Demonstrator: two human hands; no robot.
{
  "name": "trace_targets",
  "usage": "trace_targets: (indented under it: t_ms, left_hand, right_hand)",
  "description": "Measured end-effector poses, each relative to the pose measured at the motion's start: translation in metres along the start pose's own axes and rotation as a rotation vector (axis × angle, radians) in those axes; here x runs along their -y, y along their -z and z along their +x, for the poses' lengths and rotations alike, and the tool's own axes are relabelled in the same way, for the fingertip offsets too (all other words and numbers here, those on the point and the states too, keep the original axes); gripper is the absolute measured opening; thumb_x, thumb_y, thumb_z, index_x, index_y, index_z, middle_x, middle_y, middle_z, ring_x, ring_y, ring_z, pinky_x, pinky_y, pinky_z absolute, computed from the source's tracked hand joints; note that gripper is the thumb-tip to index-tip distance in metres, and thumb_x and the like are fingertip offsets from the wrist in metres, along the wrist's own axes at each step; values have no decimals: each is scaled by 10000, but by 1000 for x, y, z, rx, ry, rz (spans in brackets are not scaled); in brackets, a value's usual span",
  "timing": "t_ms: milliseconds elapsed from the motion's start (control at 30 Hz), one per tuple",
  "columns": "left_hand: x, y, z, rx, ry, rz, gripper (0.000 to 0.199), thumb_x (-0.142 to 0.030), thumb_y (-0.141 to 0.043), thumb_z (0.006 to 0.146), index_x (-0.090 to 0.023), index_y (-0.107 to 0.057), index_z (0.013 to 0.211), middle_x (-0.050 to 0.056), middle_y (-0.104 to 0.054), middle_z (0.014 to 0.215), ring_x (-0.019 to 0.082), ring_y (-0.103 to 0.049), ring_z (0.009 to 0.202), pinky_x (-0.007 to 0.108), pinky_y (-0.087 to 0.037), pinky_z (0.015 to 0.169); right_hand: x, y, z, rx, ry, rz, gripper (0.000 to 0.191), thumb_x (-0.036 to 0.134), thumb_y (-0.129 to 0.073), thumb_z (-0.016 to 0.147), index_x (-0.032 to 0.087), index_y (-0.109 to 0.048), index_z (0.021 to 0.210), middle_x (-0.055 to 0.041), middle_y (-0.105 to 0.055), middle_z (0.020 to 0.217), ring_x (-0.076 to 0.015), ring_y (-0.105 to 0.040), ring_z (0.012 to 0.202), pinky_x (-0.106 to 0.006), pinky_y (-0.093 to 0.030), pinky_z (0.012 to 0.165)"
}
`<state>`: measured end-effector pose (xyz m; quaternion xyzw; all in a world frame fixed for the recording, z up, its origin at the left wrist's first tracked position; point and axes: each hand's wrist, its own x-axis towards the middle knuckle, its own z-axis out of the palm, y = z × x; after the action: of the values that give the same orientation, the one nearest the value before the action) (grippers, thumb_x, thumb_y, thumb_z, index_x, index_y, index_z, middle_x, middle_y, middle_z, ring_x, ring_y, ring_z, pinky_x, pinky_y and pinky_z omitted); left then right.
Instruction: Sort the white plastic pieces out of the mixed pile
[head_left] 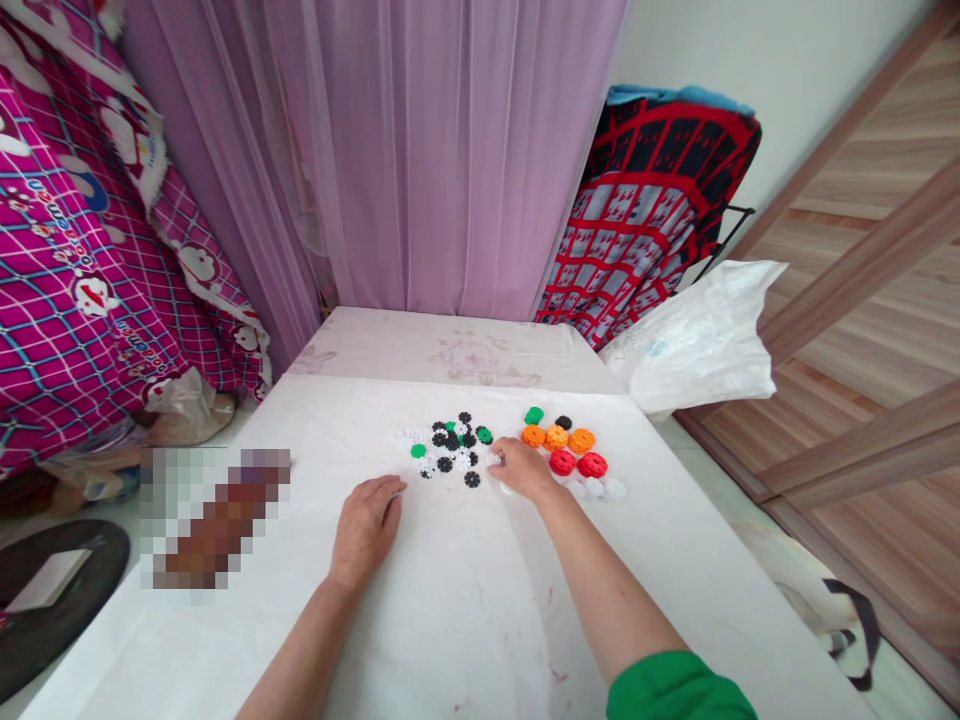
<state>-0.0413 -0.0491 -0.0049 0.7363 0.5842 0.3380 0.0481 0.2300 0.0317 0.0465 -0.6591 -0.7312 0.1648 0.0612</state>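
My right hand [523,466] reaches to the right edge of a loose pile of small notched plastic discs. Its thumb and forefinger pinch a white notched disc [493,459]. The pile mixes black discs [472,480], green discs [418,451] and white discs [427,466]. My left hand [367,530] rests on the table left of and nearer than the pile, fingers loosely extended, with nothing I can make out in it. Right of my right hand are groups of orange discs [581,440], red discs [592,465] and white discs [613,490], partly stacked.
A white cover lies over the table [450,640]; its far end shows a flowered cloth [472,355]. A green disc [534,415] and a black disc [563,423] lie behind the orange group. A white plastic bag [701,335] stands past the table's right far corner.
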Motion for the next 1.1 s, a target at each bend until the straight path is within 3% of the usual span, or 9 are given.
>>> trace_targets:
  t_ms: [233, 400, 767, 967, 1100]
  left_hand:
    - [0, 1, 0, 0, 1, -2, 257, -269, -457, 888, -231, -696, 976, 71, -731, 1059, 242, -668, 967, 430, -535, 883]
    - [0, 3, 1, 17, -5, -5, 264, -275, -455, 886, -243, -698, 983, 65, -732, 1059, 240, -668, 965, 427, -534, 886]
    - [0, 1, 0, 5, -8, -4, 268, -272, -447, 891, -233, -698, 977, 65, -732, 1062, 241, -664, 969, 427, -531, 885]
    - [0, 1, 0, 6, -6, -6, 268, -277, -448, 890, -237, -697, 980, 68, -730, 1061, 245, -665, 970, 430, -530, 886]
    - [2, 0, 0, 2, -11, -7, 261, -280, -453, 892, -228, -696, 973, 76, -729, 1056, 242, -665, 966, 424, -533, 876]
  right_hand:
    - [-20, 11, -29, -33, -129, 236, 224, 250, -664, 718, 209, -643, 938, -2, -677, 904, -149, -612, 781, -232, -400, 664]
    - [-24, 10, -50, -46, -89, 210, 173, 242, -642, 718, 203, -641, 886, -9, -670, 920, -153, -607, 813, -235, -386, 669]
    - [-17, 3, -46, -41, -63, 91, 206, 222, -619, 726, 209, -647, 930, -22, -662, 989, -154, -601, 845, -241, -379, 678]
    - [-16, 5, -48, 2, 0, 55, 441, 194, -604, 733, 265, -613, 1168, -23, -633, 1107, -180, -592, 996, -257, -392, 756]
    - [-14, 6, -47, 45, 50, 7, 397, 175, -580, 742, 295, -657, 1113, -15, -625, 1104, -187, -586, 1024, -261, -380, 745]
